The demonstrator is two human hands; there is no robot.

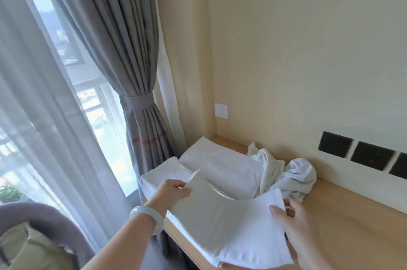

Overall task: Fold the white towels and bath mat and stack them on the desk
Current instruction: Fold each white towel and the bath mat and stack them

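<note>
I hold a folded white towel (222,223) over the near left part of the wooden desk (352,221). My left hand (171,191) pinches its upper left corner, and my right hand (293,219) grips its right edge with the thumb on top. Under and behind it lies a flat folded white towel (215,164) at the desk's left end, with another white piece (163,173) sticking out to its left. A crumpled white towel (286,173) is bunched against the wall behind.
A grey tied curtain (141,102) and a sheer curtain (44,115) hang at the window left of the desk. Black wall panels (370,155) and a white switch plate (221,110) are on the wall. A grey chair (44,221) with a cushion stands at the lower left.
</note>
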